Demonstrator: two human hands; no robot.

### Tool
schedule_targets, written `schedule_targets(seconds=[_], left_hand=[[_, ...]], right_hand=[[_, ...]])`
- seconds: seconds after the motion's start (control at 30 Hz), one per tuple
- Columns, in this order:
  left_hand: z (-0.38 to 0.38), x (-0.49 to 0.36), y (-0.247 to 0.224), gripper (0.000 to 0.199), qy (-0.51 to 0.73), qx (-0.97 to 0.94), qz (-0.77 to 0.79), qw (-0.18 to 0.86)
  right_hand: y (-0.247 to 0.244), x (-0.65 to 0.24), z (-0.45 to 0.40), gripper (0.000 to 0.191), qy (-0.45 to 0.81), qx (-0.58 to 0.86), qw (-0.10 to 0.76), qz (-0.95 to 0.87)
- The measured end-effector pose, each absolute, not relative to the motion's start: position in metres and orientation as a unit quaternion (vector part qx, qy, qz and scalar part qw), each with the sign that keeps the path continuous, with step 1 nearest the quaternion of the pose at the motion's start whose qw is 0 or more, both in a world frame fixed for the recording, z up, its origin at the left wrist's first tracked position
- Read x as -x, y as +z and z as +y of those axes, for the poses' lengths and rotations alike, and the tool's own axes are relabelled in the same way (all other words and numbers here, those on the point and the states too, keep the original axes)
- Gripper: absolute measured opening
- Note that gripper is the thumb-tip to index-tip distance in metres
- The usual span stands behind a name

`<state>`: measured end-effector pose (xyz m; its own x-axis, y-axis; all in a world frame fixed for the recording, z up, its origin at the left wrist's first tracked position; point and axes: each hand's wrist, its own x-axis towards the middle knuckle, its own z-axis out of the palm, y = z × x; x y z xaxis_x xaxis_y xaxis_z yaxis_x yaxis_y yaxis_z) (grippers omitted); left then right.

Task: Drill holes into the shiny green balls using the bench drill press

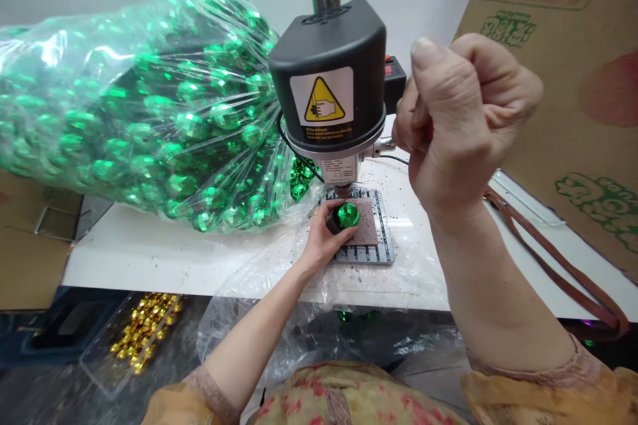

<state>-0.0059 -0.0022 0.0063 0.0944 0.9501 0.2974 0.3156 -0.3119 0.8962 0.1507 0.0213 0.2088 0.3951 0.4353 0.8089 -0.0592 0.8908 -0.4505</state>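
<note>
My left hand is closed around a shiny green faceted ball and a dark round piece that sits against it, under the chuck of a small black bench drill press. Thumb and forefinger curve round either side of the ball. Beneath it a brown square board lies on the slotted metal base. To the right of the motor housing, my right hand is raised in a fist at the press's silver feed lever; its fingers hide most of what they grip.
A large clear bag of green balls fills the left side. Cardboard boxes stand at right, near a brown strap. Dark shavings dot the white table. Below its front edge, a clear tray holds small gold balls.
</note>
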Motion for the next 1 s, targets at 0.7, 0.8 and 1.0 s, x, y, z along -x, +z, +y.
schedule_targets(seconds=[0.7, 0.8, 1.0], left_hand=[[-0.007, -0.001, 0.007, 0.051, 0.482, -0.652, 0.472, 0.346], [-0.006, -0.001, 0.007, 0.049, 0.484, -0.653, 0.469, 0.345], [-0.006, -0.002, 0.006, 0.049, 0.487, -0.650, 0.463, 0.353]], right_hand=[[0.175, -0.148, -0.004, 0.052, 0.109, 0.203, 0.815, -0.532], [0.171, -0.150, -0.007, 0.055, 0.108, 0.212, 0.811, -0.534], [0.172, -0.152, -0.011, 0.058, 0.111, 0.196, 0.806, -0.547]])
